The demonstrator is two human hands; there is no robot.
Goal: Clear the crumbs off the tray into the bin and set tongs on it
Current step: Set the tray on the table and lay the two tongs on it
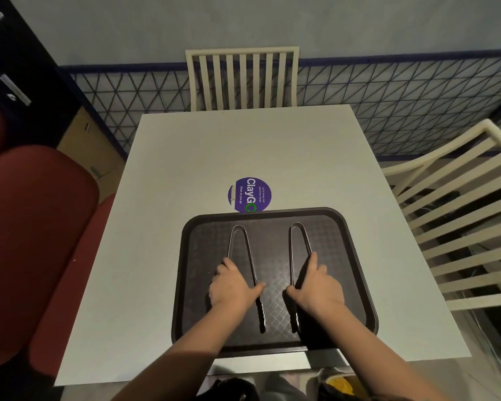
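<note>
While two pairs of tongs lie side by side on the dark tray (272,337), a person's left hand (232,287) rests over the left tongs (245,250) and the right hand (315,285) over the right tongs (297,244), fingers curled loosely on the metal arms rather than squeezing them together. Each pair lies flat with its looped end pointing away and its toothed tips toward the person. The tray sits on the white table (185,169), its near edge close to the table's front edge and its far rim touching a round purple sticker (250,195). No crumbs can be made out on the patterned surface, and no bin is in view. A push forward or a drag toward the body could slide the tray, and a careless lift of either hand could knock the tongs askew or over the low rim.
</note>
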